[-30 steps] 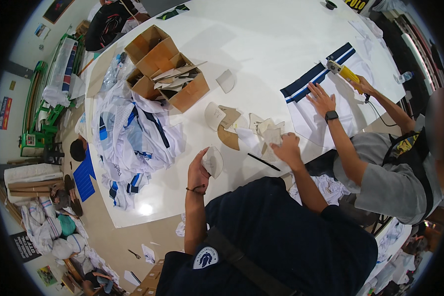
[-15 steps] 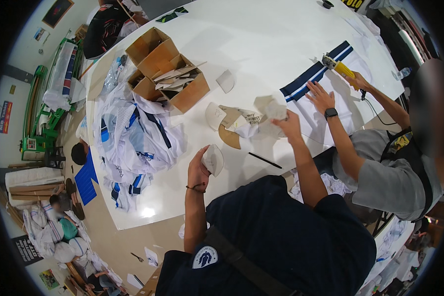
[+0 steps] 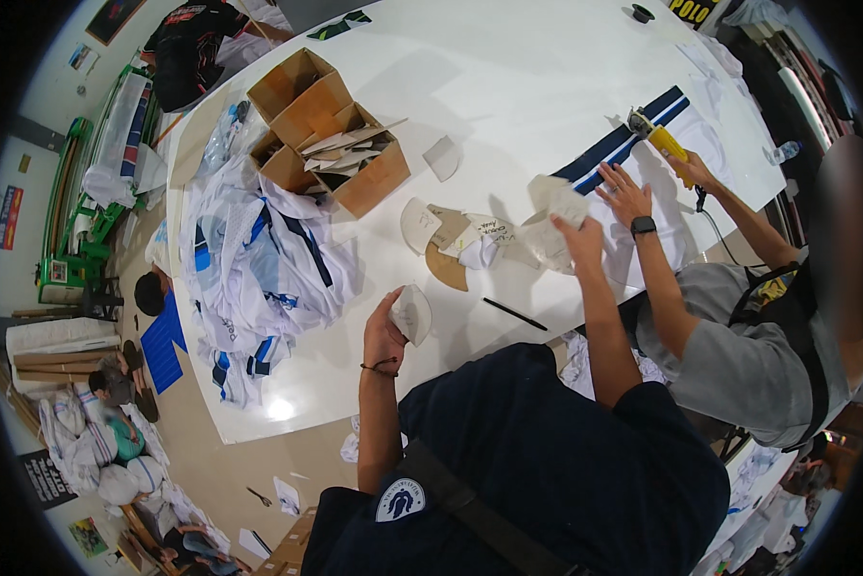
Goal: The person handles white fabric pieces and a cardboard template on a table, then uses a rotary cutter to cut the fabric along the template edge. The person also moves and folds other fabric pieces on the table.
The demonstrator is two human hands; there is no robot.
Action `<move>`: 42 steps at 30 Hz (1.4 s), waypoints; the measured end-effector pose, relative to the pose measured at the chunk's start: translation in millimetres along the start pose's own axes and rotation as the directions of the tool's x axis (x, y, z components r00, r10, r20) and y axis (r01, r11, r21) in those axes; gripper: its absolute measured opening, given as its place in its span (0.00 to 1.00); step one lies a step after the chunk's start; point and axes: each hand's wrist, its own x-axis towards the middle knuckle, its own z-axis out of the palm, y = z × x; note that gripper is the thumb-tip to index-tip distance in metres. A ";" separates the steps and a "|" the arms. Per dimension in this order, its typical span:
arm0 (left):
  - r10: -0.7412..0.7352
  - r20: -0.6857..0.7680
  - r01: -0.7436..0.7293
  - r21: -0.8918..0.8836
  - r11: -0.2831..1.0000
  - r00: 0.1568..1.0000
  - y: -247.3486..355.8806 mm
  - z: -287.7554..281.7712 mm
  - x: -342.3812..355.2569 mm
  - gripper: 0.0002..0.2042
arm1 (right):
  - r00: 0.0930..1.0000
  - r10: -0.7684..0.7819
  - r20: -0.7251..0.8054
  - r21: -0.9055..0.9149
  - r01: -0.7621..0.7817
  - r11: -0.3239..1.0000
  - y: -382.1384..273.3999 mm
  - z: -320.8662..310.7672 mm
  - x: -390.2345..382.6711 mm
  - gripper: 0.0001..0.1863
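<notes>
Over the table's near edge, my left hand (image 3: 384,331) grips a pale fan-shaped paper pattern piece (image 3: 413,315) with handwriting on it. My right hand (image 3: 581,242), farther right, pinches another off-white pattern piece (image 3: 559,200) by its edge. Between the hands lies a loose heap of white and brown card pattern pieces (image 3: 448,272), partly overlapping. One separate pale piece (image 3: 442,158) rests farther back. A black pen (image 3: 514,313) lies near me, left of my right forearm.
Brown cardboard boxes (image 3: 372,182) filled with card pieces stand back left, beside piled white and blue garments (image 3: 268,278). At right, a co-worker guides a yellow-handled electric cutter (image 3: 667,144) along striped navy fabric (image 3: 623,139); its cord hangs down.
My right hand has moved right with its pattern piece, away from the heap. The left hand stays nearly in place. The co-worker's cutter has barely shifted.
</notes>
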 end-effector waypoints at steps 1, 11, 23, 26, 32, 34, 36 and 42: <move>-0.005 0.006 0.005 0.000 1.000 1.000 -0.6 1.6 0.9 0.21 | 0.999 0.000 0.050 -0.166 0.008 0.986 3.1 6.0 -3.0 0.27; 0.011 -0.030 -0.009 0.060 0.998 1.000 -0.7 2.1 -2.5 0.21 | 0.935 -0.136 0.329 -0.749 0.346 0.566 -11.4 41.6 -14.0 0.44; 0.026 -0.099 -0.005 0.211 0.977 0.995 -1.2 -12.0 -10.9 0.19 | 0.795 -0.074 0.602 -0.352 0.348 0.869 -10.8 59.3 16.7 0.24; 0.140 -0.062 -0.119 0.262 0.958 0.988 -22.5 -35.2 -12.5 0.18 | 0.777 0.022 0.629 -0.362 0.267 0.893 -6.2 61.0 25.6 0.22; 0.217 -0.211 -0.177 0.194 0.965 0.953 -30.2 -68.2 -21.8 0.19 | 0.753 -0.094 0.651 -0.435 0.472 0.766 -51.3 45.6 80.3 0.22; 0.306 -0.190 -0.247 0.282 0.927 0.933 -45.7 -94.5 -6.1 0.20 | 0.773 -0.124 0.622 -0.454 0.485 0.748 -74.1 40.3 93.9 0.23; 0.205 -0.251 -0.177 0.131 0.976 0.946 -23.7 -81.0 -27.1 0.20 | 0.806 -0.227 0.547 -0.483 0.525 0.701 -93.1 30.2 100.1 0.24; 0.406 -0.237 -0.319 0.333 0.887 0.882 -24.4 -92.6 -27.7 0.18 | 0.492 -0.735 0.467 -0.184 0.867 0.463 -190.6 35.1 -25.8 0.23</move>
